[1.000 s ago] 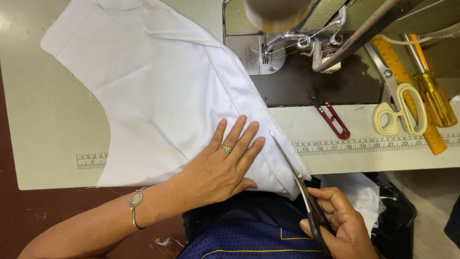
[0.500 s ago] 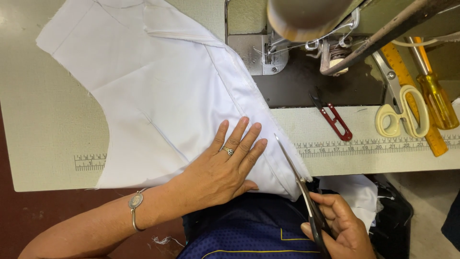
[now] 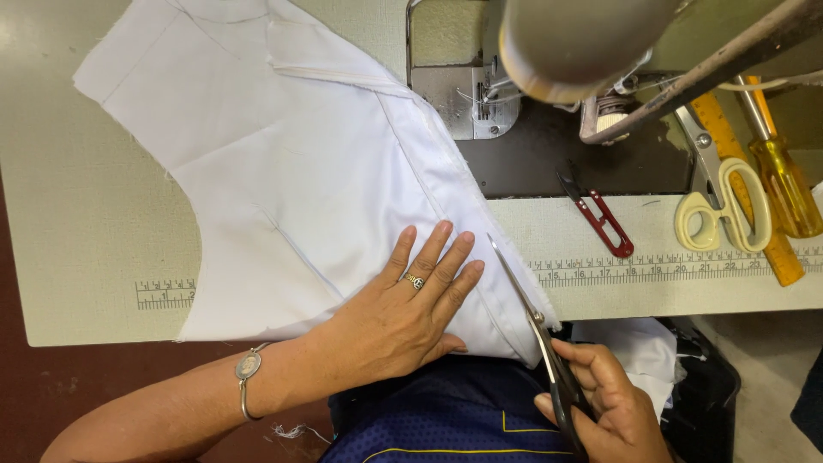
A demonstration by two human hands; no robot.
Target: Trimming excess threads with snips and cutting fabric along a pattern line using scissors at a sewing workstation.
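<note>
Left hand (image 3: 403, 313) lies flat with fingers spread on the white cloth (image 3: 291, 180), pressing it to the counter (image 3: 77, 257) near the counter's front edge; a ring sits on one finger and a bracelet (image 3: 247, 370) on the wrist. Right hand (image 3: 604, 403), just right of the cloth and off the counter's front edge, is closed around the handles of dark scissors (image 3: 536, 334), whose blades point up and left along the cloth's right edge, touching it just beside the left fingertips. The cloth spreads from the counter's far left corner down to the front edge, its right side running up to the needle plate of the sewing machine (image 3: 566, 51). Right of the cloth, on the machine bed, lie red thread snips (image 3: 600, 219); farther right sit cream-handled shears (image 3: 720, 206), a yellow-handled screwdriver (image 3: 784, 184) and an orange ruler (image 3: 746, 184), close together. A printed scale (image 3: 669, 267) runs along the counter's front edge.
</note>
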